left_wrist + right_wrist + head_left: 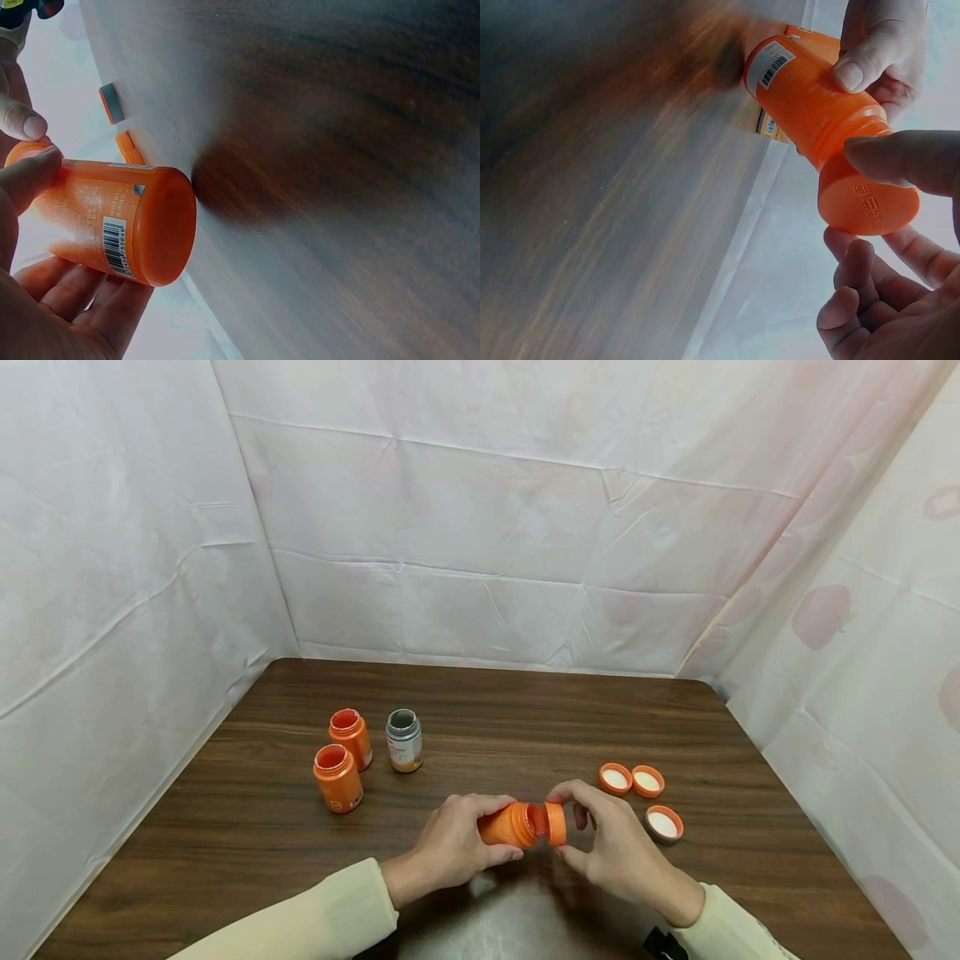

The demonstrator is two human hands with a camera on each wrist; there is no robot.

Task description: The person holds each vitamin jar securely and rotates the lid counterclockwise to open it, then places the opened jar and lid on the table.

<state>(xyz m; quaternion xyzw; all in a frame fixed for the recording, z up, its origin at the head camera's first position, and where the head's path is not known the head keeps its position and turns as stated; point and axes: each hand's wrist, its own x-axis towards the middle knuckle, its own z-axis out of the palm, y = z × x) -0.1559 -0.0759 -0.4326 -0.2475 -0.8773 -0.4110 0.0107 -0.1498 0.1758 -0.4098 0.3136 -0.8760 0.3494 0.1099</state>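
In the head view my left hand (459, 842) grips an orange plastic bottle (504, 827), tipped on its side with its open mouth facing right. The barcode label and base of this bottle (112, 217) show in the left wrist view. My right hand (617, 842) pinches an orange screw cap (556, 823) by its edge, between thumb and fingers. The cap is just off the bottle's mouth, a narrow gap showing between them from above. Raised lettering marks the top of the cap (870, 199) in the right wrist view.
Two uncapped orange bottles (339, 781) and an uncapped grey bottle (405, 742) stand upright on the left of the brown wooden table (510, 718). On the right lie two orange caps (615, 779) and a grey-and-orange cap (663, 824), white liners up. Pale cloth (480, 527) hangs around the table.
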